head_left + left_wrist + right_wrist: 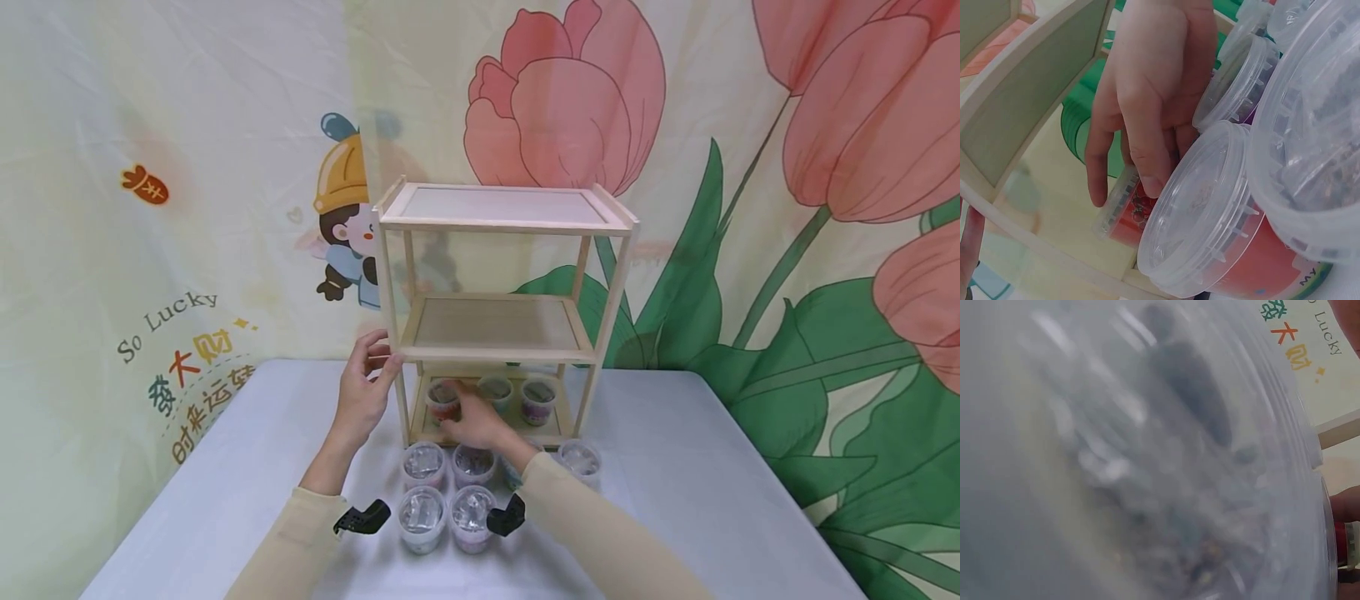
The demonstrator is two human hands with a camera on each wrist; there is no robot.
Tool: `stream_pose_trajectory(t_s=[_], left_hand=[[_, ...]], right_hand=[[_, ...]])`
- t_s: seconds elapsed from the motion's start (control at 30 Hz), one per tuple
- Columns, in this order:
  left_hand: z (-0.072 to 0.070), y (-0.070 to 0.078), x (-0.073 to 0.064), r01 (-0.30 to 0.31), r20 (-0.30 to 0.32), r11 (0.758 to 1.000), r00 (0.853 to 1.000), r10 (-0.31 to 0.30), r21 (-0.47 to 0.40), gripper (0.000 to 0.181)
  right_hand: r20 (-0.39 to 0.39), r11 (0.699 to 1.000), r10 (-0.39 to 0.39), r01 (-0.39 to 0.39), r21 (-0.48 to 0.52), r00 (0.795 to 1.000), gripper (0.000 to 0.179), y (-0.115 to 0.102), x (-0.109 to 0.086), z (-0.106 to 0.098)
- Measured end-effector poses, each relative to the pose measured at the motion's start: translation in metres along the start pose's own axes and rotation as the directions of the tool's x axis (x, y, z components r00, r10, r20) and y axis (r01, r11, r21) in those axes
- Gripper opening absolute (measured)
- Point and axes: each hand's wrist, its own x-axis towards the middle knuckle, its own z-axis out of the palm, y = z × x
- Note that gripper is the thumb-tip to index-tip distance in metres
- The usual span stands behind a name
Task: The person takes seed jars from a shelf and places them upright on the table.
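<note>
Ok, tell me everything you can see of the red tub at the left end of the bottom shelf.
The red tub is small and round, with red sides bearing darker printed marks and a translucent, ribbed rim that looks like plastic. It stands upright, as far as the head view shows, at the left end of the wooden bottom shelf. The right hand grips it with thumb and fingers, hiding part of it.
</note>
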Motion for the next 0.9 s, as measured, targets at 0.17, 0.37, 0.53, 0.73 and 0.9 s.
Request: stream_pose_trajectory(t_s=[0.17,0.37,0.53,0.73,0.9], left_hand=[[0.000,0.000,0.000,-0.003,-0.005,1.000,1.000,0.003,0.005,0.047],[0.000,-0.001,0.000,-0.008,-0.007,1.000,1.000,0.008,-0.009,0.046],[0.002,-0.002,0.001,-0.016,-0.012,1.000,1.000,0.015,-0.027,0.046],[0.003,0.005,0.000,0.019,-0.014,0.999,1.000,-0.019,-0.030,0.048],[0.004,0.026,-0.007,0.036,-0.011,0.999,0.999,-0.037,-0.034,0.046]], right_hand=[[-0.002,0.999,-0.037,0.037,-0.006,0.999,0.067,0.003,0.000,0.002],[-0.008,0.994,-0.109,0.109,-0.030,0.994,0.062,0.010,-0.001,0.005],[-0.019,0.992,-0.109,0.108,-0.058,0.994,0.060,0.013,-0.002,0.007],[-0.068,0.993,-0.113,0.110,-0.052,0.991,0.054,0.014,-0.003,0.011],[-0.170,0.994,-0.109,0.106,-0.029,0.979,0.042,0.014,-0.004,0.013]])
